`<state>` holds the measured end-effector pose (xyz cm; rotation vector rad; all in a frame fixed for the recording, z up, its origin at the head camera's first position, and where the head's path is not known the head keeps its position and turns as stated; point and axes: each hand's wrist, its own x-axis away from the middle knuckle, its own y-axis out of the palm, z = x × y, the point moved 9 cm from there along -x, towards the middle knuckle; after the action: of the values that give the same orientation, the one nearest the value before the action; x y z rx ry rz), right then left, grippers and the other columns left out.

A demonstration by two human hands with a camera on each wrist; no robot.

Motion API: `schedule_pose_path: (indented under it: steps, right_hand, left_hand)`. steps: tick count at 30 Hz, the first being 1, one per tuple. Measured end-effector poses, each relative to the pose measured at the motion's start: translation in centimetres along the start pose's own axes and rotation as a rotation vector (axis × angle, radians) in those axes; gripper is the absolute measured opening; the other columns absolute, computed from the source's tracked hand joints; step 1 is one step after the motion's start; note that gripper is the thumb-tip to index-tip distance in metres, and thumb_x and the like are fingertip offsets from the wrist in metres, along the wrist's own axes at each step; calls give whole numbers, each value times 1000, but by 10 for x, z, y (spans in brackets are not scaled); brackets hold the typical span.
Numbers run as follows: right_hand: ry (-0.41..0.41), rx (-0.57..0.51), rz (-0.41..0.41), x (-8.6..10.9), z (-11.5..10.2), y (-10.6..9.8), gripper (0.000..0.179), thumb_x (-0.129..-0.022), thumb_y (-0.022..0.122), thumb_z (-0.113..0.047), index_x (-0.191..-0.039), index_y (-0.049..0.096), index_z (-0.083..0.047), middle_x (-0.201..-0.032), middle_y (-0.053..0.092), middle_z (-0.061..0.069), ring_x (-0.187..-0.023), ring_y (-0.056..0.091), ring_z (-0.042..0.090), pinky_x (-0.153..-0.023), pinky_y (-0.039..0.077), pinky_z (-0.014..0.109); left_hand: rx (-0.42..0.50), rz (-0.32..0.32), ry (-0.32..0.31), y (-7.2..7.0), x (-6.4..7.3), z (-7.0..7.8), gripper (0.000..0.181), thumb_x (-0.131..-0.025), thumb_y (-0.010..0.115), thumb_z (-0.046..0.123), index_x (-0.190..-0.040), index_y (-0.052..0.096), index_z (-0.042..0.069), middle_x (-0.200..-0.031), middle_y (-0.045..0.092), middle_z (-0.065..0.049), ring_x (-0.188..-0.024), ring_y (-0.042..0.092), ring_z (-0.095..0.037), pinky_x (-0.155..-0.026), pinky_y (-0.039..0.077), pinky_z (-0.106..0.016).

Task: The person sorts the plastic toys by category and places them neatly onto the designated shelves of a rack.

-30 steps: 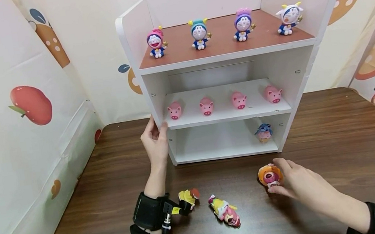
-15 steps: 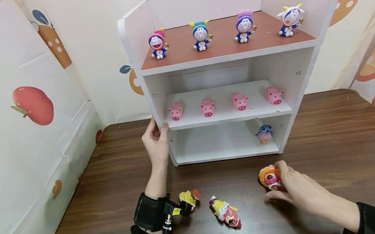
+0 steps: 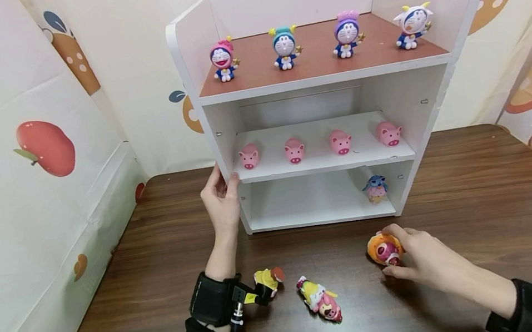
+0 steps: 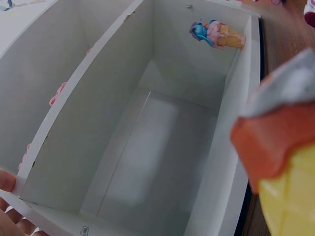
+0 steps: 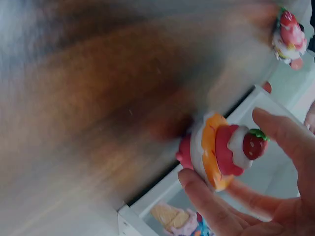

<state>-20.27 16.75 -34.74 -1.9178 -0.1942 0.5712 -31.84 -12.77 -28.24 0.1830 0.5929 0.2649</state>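
My left hand (image 3: 222, 202) grips the left side panel of the white shelf unit (image 3: 334, 222), its thumb on the front edge; in the left wrist view its fingers (image 4: 7, 181) show at the lower left corner. Off to the right, my right hand (image 3: 429, 256) holds a small bear figurine (image 3: 378, 246) with an orange ruffled collar just above or on the table; which, I cannot tell. The right wrist view shows fingers curved around this figurine (image 5: 224, 150) and a strawberry on it. Two more figurines lie on the table: a yellow one (image 3: 264, 278) and a yellow-and-pink one (image 3: 320, 299).
Several blue-suited cat figurines (image 3: 283, 48) stand on the top shelf. Pink pigs (image 3: 340, 142) line the middle shelf. At the right end of the bottom shelf stands a blue-and-pink figurine (image 3: 375, 189). The brown wooden table (image 3: 161, 292) meets patterned walls.
My right hand has shifted slightly about the orange-collared figurine, which has turned and tilted a little. The left hand stays on the shelf unit.
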Motion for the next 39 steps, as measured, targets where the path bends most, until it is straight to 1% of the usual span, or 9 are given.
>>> schedule_pose_path:
  steps: [6, 13, 19, 23, 26, 30, 33, 36, 39]
  right_hand:
    - [-13, -102, -150, -5, 5, -1, 50, -64, 76, -20, -106, 56, -1, -88, 59, 4, -68, 51, 7, -55, 44, 22]
    - [-32, -274, -278, -9, 8, -4, 36, -71, 70, -13, -101, 57, 2, -77, 59, -6, -64, 52, 2, -53, 45, 21]
    - [-31, -391, -397, -11, 14, 2, 28, -77, 65, -11, -100, 58, 4, -85, 62, 2, -72, 58, 6, -60, 49, 23]
    - [-7, -449, -425, -10, 20, 4, 25, -79, 60, -6, -102, 58, 3, -93, 63, 6, -78, 60, 8, -64, 49, 24]
    - [-7, -479, -420, -10, 22, 4, 25, -80, 60, -6, -103, 58, 3, -95, 62, 7, -80, 60, 7, -65, 49, 24]
    - [-40, -467, -378, -10, 19, 1, 23, -79, 60, -5, -101, 58, 3, -91, 63, 5, -78, 59, 5, -64, 50, 24]
    - [-48, -411, -325, -10, 17, -2, 21, -79, 61, -5, -99, 60, 1, -87, 63, 1, -75, 58, 4, -62, 49, 24]
    - [-59, -316, -241, -10, 13, -8, 19, -77, 64, -6, -95, 62, -4, -84, 61, -5, -72, 55, 1, -60, 48, 24]
    - [-120, -197, -114, -9, 5, -16, 18, -72, 67, -5, -89, 64, -6, -79, 57, -10, -67, 50, 0, -56, 45, 22]
  left_hand:
    - [5, 7, -11, -1, 0, -1, 41, -80, 49, -10, -121, 47, -9, -118, 51, -25, -107, 50, -28, -86, 42, -31]
    - [11, 3, -13, -1, 0, -1, 41, -81, 49, -11, -122, 47, -9, -119, 50, -25, -107, 50, -29, -87, 41, -31]
    - [5, 6, -3, -1, 0, -1, 41, -80, 49, -11, -121, 48, -9, -118, 50, -25, -107, 50, -29, -86, 42, -30]
    - [-4, 0, 5, 0, -1, -1, 41, -80, 48, -12, -122, 47, -9, -119, 51, -24, -107, 51, -28, -86, 42, -31]
    - [-5, -7, -5, 1, 0, 1, 41, -81, 48, -12, -122, 47, -9, -119, 50, -24, -107, 50, -28, -86, 42, -31]
    - [-4, -14, -14, 4, 2, 11, 41, -80, 47, -13, -121, 45, -13, -119, 49, -28, -107, 49, -34, -86, 42, -33]
    - [-4, -15, -8, 5, 3, 16, 41, -80, 46, -14, -121, 44, -15, -118, 48, -30, -107, 47, -37, -86, 42, -33]
    - [-6, -6, -7, 3, 1, 9, 41, -80, 47, -13, -121, 45, -13, -118, 49, -29, -107, 49, -35, -85, 43, -32]
    - [-3, 3, -1, 0, 0, 1, 41, -80, 48, -12, -121, 48, -10, -117, 51, -26, -106, 50, -31, -85, 43, -30]
